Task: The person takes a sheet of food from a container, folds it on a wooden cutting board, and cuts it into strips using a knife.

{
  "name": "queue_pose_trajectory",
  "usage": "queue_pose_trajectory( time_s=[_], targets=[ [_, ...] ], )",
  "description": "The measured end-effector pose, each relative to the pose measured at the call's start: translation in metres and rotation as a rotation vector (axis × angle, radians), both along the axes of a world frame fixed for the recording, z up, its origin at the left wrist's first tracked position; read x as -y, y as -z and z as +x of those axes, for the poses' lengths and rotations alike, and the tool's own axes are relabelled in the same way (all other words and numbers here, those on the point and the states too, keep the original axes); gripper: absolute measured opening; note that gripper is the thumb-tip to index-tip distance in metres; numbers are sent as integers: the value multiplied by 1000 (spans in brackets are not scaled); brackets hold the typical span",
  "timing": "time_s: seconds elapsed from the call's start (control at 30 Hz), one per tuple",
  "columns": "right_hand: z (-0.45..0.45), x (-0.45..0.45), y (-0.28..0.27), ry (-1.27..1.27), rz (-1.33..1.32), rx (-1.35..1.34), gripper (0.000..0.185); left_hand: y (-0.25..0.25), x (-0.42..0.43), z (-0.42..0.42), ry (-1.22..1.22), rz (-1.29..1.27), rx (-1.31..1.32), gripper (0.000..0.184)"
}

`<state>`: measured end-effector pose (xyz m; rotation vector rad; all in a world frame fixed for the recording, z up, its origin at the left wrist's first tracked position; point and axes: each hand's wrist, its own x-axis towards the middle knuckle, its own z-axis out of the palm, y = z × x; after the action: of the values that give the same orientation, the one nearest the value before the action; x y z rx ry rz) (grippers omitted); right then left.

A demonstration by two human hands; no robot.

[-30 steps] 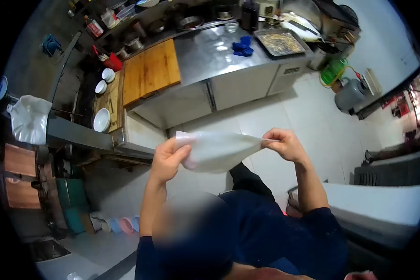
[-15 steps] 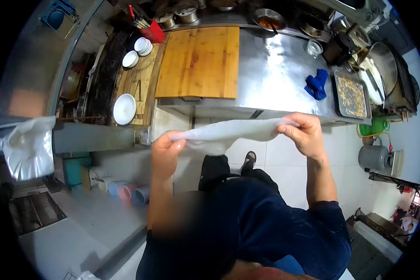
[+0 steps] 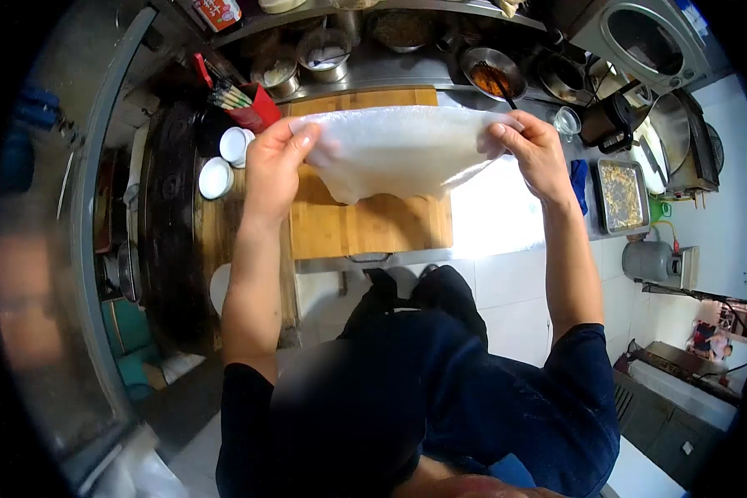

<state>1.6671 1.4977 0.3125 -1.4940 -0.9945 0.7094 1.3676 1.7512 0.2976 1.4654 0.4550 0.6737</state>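
Note:
A thin, translucent white noodle sheet hangs stretched between my two hands, over the wooden cutting board. Its upper-left corner is pinched between the thumb and fingers of my left hand. My right hand grips the upper-right corner the same way. The lower edge droops loosely and is uneven. Part of the board is covered from sight by the sheet, and a shadow falls on the board below it.
Left of the board are white bowls and a red holder with utensils. Behind stand metal pots and a bowl of red food. A blue cloth and a metal tray of food lie on the right.
Both hands have moved forward with the noodle sheet, from in front of the counter to above the cutting board. More of the sheet's face shows. The camera view has shifted.

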Motion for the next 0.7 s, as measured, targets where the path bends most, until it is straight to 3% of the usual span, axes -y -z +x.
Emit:
queue_pose_trajectory(
  time_s=[0.37,0.4,0.5,0.57,0.7],
  targets=[
    [65,-142,11,49,82,-31,24,3,-139,55,-84,-69,-24,21],
    [70,-148,9,67,71,71,24,-2,-145,58,-35,-70,29,22],
    [72,-149,8,23,106,-29,22,-4,-146,48,-24,-71,39,22],
    [67,-135,13,-59,112,12,23,0,-139,36,-127,52,-125,21],
    [33,-84,59,-139,-116,-61,19,49,-99,-11,-3,114,-294,20]
  ],
)
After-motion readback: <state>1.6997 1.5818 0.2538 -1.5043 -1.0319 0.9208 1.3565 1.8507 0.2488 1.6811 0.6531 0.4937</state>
